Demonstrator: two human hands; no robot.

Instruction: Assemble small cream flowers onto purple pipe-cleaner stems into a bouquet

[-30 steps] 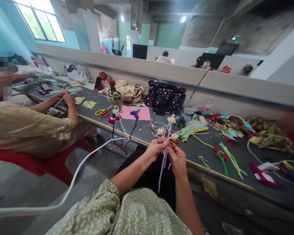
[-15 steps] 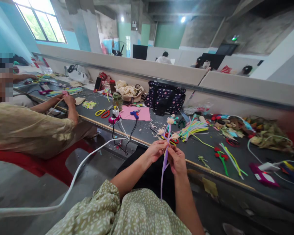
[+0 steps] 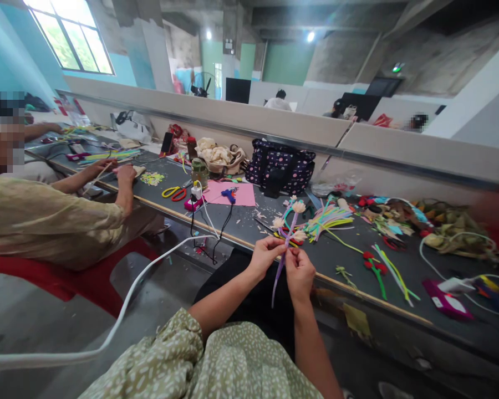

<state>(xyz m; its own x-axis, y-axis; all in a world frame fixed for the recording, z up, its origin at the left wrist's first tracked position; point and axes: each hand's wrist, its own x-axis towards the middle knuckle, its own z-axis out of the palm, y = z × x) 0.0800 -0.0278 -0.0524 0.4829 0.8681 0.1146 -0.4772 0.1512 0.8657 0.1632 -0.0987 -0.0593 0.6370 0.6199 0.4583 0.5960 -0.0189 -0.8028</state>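
Between my two hands is a pipe-cleaner flower stem (image 3: pixel 279 275), purple, with cream blossoms (image 3: pixel 299 207) at its upper end. My left hand (image 3: pixel 264 258) pinches the stem just below the blossoms, thumb and forefinger together. Right beside it, my right hand (image 3: pixel 300 271) is closed on the same stem with its fingertips. The purple tail hangs down below both hands, over my lap. Behind the blossoms, scissors with red and yellow handles (image 3: pixel 298 242) are partly hidden. A bundle of coloured pipe cleaners (image 3: pixel 328 220) lies just beyond on the dark table.
A blue glue gun (image 3: pixel 229 195) rests on a pink sheet (image 3: pixel 247 195). Nearby are more scissors (image 3: pixel 173 193), a jar (image 3: pixel 199 172) and a patterned bag (image 3: pixel 279 166). Red pipe-cleaner flowers (image 3: pixel 375 263) lie at right. A white cable (image 3: pixel 137 291) crosses at left, near a seated co-worker (image 3: pixel 54 216).
The flower stem has tilted, its blossoms shifting right and its tail swinging to hang closer in. Both hands stay on it. The co-worker's hands have moved apart.
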